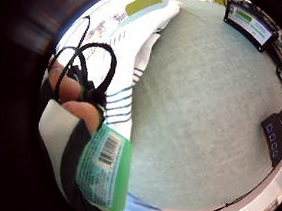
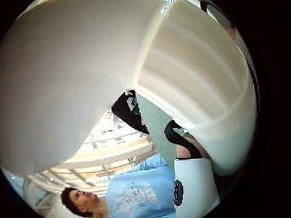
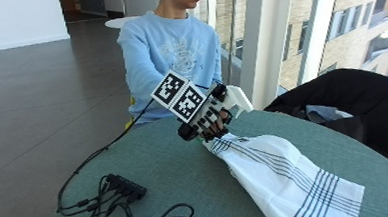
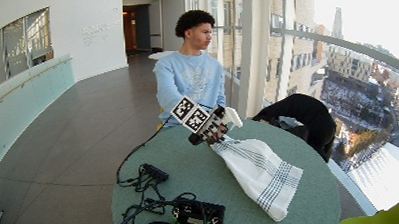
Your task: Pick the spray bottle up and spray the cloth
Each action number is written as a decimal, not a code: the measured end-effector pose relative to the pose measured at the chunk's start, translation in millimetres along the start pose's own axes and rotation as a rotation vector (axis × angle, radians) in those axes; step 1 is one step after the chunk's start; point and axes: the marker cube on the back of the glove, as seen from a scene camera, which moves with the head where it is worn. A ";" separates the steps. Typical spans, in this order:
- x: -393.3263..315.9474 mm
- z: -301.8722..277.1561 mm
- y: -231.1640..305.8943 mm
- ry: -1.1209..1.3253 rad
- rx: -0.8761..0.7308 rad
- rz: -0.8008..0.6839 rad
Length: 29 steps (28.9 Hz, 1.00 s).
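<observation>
Spray bottle (image 3: 237,100) — white plastic, held up off the tabletop (image 3: 170,165) in the gloved right hand (image 3: 211,118), above the near end of the cloth (image 3: 284,176). Bottle's head sticks out past the hand on the window side; in the thumb-side palm view the white ribbed body (image 2: 193,75) fills most of the frame, close to the palm. Little-finger-side palm view shows the lower part w/ a green label (image 1: 106,167) carrying a barcode and small print, not legible. Fingers (image 3: 208,124) are curled round the bottle body, clamped on it; trigger contact cannot be told.

Cloth: white w/ dark blue stripes in groups near both ends, lying lengthwise on the round grey-green tabletop, one end bunched directly below the hand, other end flat toward the table edge. Whether bottle touches cloth — cannot tell.

Black cable hub (image 3: 125,186) w/ leads sits on the tabletop, well apart from the cloth.
</observation>
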 end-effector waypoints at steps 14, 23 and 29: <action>-86.7 67.3 18.3 -0.203 0.044 -0.303; -130.7 137.1 19.8 -0.359 0.043 -0.426; -153.6 177.4 19.2 -0.443 0.042 -0.484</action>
